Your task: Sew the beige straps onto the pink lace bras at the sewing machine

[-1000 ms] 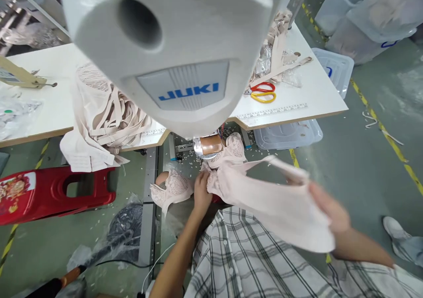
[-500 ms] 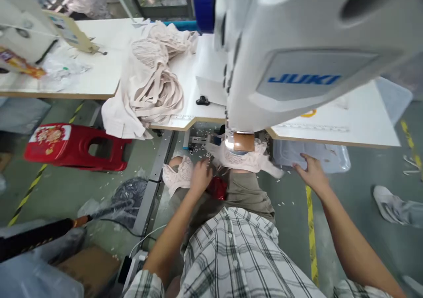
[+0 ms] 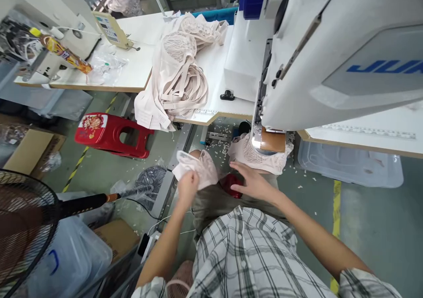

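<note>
My left hand [image 3: 188, 188] is closed on the edge of a pale pink bra [image 3: 207, 168] lying over my left knee. My right hand [image 3: 254, 184] is open, its fingers apart and pointing left, above my lap and a shiny red thing [image 3: 231, 184]. Just beyond its fingertips, pale lace fabric [image 3: 246, 152] sits at the end of the sewing machine [image 3: 297, 82]. Whether this lace joins the bra at my left hand I cannot tell. A pile of pale bras with straps [image 3: 183, 78] rests on the white table [image 3: 214, 62], partly hanging over its front edge.
A red plastic stool [image 3: 112, 133] lies on its side at left. Nearer stand a fan [image 3: 26, 227] and a clear plastic bin [image 3: 69, 249]. Below the table at right is a clear plastic lid or tray [image 3: 350, 163]. A drink bottle [image 3: 66, 53] lies on the left table.
My right hand has come left from beside the plastic tray to above my lap. My left hand has closed on the bra and shifted toward my left knee. The view has swung left.
</note>
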A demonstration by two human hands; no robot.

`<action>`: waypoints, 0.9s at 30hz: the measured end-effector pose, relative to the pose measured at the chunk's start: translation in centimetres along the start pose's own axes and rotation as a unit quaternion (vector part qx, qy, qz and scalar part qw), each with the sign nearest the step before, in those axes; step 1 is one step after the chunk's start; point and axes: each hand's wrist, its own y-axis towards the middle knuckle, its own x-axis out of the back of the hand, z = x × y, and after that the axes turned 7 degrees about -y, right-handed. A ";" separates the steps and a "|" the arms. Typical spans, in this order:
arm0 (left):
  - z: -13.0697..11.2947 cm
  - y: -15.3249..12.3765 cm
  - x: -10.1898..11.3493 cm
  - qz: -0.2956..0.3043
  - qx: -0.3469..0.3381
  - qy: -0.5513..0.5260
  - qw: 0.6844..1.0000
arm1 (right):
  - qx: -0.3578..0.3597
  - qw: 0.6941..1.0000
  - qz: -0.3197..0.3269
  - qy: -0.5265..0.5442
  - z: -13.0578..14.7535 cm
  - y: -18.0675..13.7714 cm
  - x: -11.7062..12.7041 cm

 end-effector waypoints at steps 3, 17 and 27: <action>-4.4 -1.0 -1.8 0.078 0.044 -0.109 0.990 | 0.049 0.995 0.092 -0.008 1.0 -0.3 0.2; -16.8 7.1 -8.9 0.265 0.163 -0.504 0.806 | -0.040 0.989 0.104 0.102 1.8 -12.4 18.6; -17.4 3.9 -6.9 0.249 0.035 -0.295 0.922 | -0.411 0.783 -0.466 0.020 -10.9 -3.0 30.7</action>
